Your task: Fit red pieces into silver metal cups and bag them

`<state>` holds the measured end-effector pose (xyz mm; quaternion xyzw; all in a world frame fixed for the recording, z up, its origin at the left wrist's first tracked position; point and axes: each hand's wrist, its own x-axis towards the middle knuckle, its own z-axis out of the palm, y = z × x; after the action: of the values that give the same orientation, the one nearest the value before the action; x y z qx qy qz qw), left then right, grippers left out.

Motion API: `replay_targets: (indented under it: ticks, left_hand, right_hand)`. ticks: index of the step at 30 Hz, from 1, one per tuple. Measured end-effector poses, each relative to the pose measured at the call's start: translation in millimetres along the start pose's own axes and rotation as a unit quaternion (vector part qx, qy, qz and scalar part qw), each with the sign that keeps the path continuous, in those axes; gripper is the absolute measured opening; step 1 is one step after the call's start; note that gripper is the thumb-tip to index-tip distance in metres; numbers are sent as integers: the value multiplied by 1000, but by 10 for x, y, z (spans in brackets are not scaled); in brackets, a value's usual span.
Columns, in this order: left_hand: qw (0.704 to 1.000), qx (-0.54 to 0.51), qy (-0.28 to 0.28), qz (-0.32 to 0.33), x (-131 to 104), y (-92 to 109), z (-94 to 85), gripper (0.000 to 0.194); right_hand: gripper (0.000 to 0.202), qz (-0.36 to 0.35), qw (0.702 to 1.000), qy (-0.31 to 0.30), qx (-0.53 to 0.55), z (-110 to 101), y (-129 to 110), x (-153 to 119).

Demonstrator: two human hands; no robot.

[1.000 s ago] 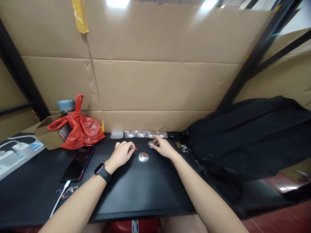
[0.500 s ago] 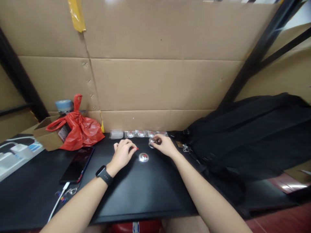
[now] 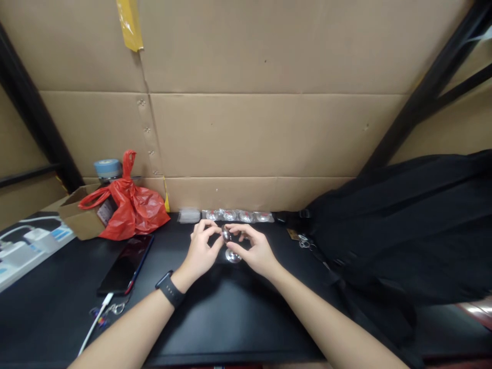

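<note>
My right hand [image 3: 255, 252] holds a shiny round metal disc [image 3: 226, 234] by its edge, tilted up on its side above the table. My left hand [image 3: 203, 248] is closed in a pinch at the disc's left edge. The small red piece seen earlier between those left fingertips is hard to make out now. A second shiny metal disc [image 3: 232, 256] lies on the black table just below both hands, partly covered by the right fingers. Behind the hands, several similar discs in clear wrappers [image 3: 246, 217] form a row along the cardboard wall.
Left of the hands are a phone [image 3: 126, 264] with a white cable [image 3: 92, 328], a red plastic bag [image 3: 132, 205], a small cardboard box [image 3: 82, 218] and a power strip [image 3: 23, 256]. Clear packets [image 3: 189, 215] sit at the back. A black backpack [image 3: 407, 225] fills the right side.
My right hand has lifted the metal disc off the table and moved it left, tilting it up. My left hand has come right to meet it. The view has shifted slightly.
</note>
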<state>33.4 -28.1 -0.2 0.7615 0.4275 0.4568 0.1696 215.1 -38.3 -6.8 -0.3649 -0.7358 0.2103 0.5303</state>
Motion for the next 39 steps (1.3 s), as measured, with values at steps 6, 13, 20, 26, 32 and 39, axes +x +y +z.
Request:
replay_targets:
  ticks: [6, 13, 20, 26, 32, 39]
  left_hand:
    - [998, 55, 26, -6, -35, 95, -2, 6]
    - [992, 100, 71, 41, -66, 136, 5, 8]
    - [979, 145, 110, 90, -82, 186, -34, 5]
    - [988, 112, 78, 78, -78, 219, -64, 12]
    - [998, 63, 13, 24, -47, 193, -111, 24]
    - [987, 124, -67, 81, -53, 104, -36, 10]
  right_hand:
    - [26, -13, 1000, 4, -5, -30, -42, -8]
    - [27, 30, 999, 7, 23, 11, -94, -11]
    - [26, 64, 992, -76, 78, 9, -76, -1]
    - [26, 10, 996, -72, 53, -22, -66, 15]
    - [26, 27, 996, -86, 29, -67, -43, 19]
    - [22, 4, 995, -94, -24, -128, -34, 55]
